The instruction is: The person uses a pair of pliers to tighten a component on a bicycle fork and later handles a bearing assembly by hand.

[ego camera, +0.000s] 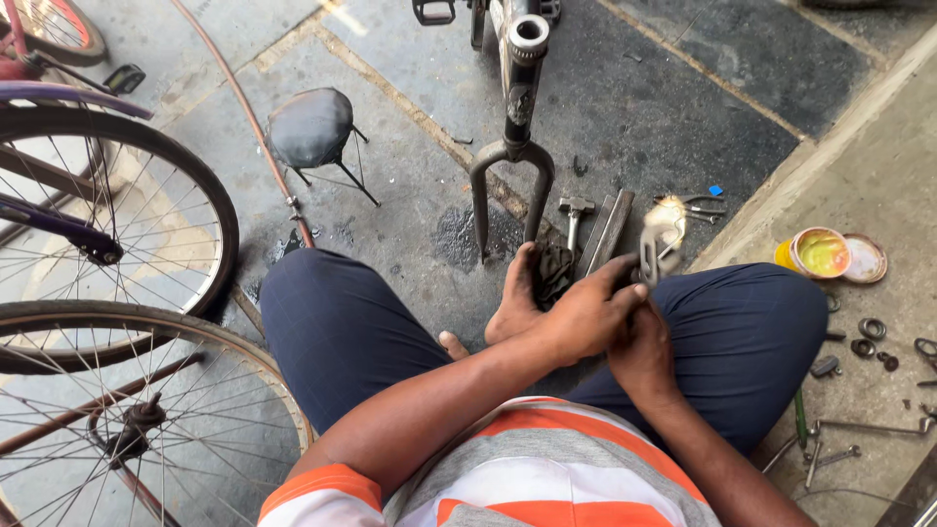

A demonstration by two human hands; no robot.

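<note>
My left hand [586, 314] reaches across my lap and pinches a small grey metal bicycle part [660, 246], blurred, with yellowish grease at its top. My right hand [644, 353] sits right under the left hand, closed around the part's lower end, its fingers mostly hidden. Both hands hover above my right knee in navy trousers. Just left of them, my bare foot [511, 303] rests beside a dark rag [556, 269]. A grey bicycle fork [510, 161] stands upright on the ground in front of the foot.
A hammer [574, 209] and flat metal bars [607, 230] lie beside the fork. On the right ledge are an open yellow grease tin [820, 253], its lid [866, 259], washers [870, 329] and spanners [859, 429]. Bicycle wheels [146, 244] crowd the left, with a saddle [310, 127] behind them.
</note>
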